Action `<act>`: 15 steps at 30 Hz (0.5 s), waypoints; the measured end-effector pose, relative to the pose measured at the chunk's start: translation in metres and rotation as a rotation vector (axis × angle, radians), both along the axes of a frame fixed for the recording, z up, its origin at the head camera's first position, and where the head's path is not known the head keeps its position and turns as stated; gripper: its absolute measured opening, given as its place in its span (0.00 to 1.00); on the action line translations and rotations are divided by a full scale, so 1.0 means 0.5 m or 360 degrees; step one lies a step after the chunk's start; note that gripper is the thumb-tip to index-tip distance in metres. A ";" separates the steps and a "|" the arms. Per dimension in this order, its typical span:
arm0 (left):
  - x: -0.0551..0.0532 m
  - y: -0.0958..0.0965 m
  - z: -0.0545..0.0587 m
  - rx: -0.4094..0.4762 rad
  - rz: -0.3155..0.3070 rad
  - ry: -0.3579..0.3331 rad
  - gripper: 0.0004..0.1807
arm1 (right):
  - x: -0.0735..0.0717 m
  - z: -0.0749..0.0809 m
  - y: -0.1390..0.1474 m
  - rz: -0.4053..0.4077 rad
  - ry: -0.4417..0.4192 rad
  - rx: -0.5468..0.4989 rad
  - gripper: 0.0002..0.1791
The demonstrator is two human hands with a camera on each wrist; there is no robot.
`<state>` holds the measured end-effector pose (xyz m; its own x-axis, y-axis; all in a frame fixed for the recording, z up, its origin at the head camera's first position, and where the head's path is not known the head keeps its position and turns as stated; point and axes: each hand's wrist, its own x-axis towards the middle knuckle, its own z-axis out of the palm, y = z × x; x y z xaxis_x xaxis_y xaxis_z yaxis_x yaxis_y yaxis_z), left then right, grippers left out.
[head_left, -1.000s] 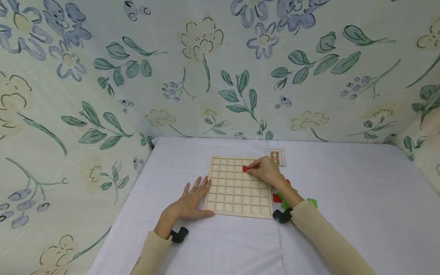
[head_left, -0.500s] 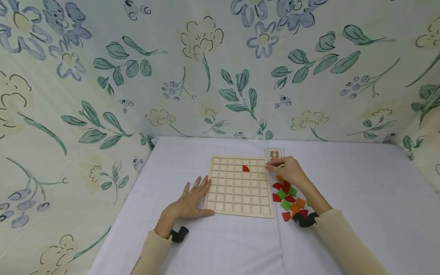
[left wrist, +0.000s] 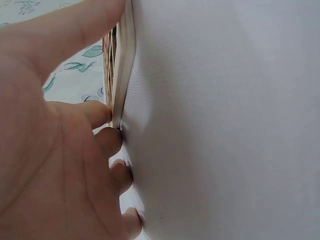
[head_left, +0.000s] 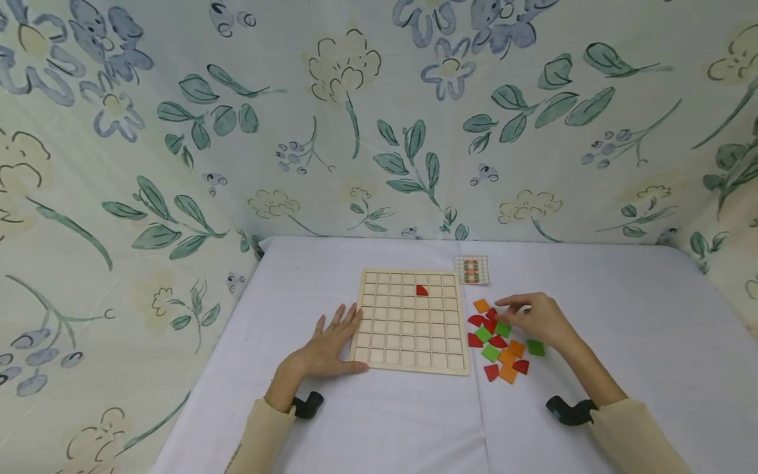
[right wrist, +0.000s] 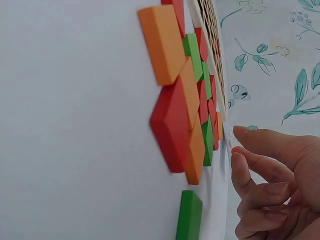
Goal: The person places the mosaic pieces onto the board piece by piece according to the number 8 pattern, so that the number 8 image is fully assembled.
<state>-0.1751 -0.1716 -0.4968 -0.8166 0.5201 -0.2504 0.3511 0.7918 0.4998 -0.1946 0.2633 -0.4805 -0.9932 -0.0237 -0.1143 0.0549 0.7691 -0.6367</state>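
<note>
A wooden grid board (head_left: pixel 408 329) lies flat on the white cloth, with one red quarter-circle tile (head_left: pixel 422 290) in a cell of its second row from the far edge. My left hand (head_left: pixel 326 350) rests spread at the board's left side; in the left wrist view its fingertips (left wrist: pixel 102 112) touch the board's edge. Over the far right part of a loose tile cluster hovers my right hand (head_left: pixel 541 321), thumb and index finger extended, holding nothing visible. Under and beside it lie red tiles (head_left: pixel 491 373), orange tiles (head_left: pixel 516 349) and green tiles (head_left: pixel 535 347).
A small pattern card (head_left: pixel 472 270) printed with a coloured grid lies beyond the board's far right corner. Dark wrist-worn pieces (head_left: pixel 570 411) stick out below both wrists. Behind the table hangs a flowered cloth (head_left: pixel 355 164).
My right hand has let go of the red quarter-circle tile in the board and moved right and nearer, over the loose tiles. The left hand stays in place.
</note>
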 end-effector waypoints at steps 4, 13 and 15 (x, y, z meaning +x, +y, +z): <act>-0.001 -0.001 -0.001 0.0015 -0.0001 -0.0006 0.62 | 0.010 -0.006 0.006 0.0040 -0.0022 0.0006 0.18; -0.001 -0.001 -0.002 0.0012 0.0006 -0.0006 0.62 | 0.026 -0.010 0.012 0.0085 -0.0024 0.0006 0.18; -0.001 -0.001 -0.002 0.0011 0.0010 -0.0005 0.62 | 0.029 -0.011 0.014 0.0085 -0.0024 0.0006 0.19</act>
<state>-0.1757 -0.1723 -0.4977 -0.8190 0.5168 -0.2493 0.3448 0.7906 0.5060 -0.1801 0.2705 -0.4862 -0.9887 -0.0760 -0.1295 0.0234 0.7735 -0.6333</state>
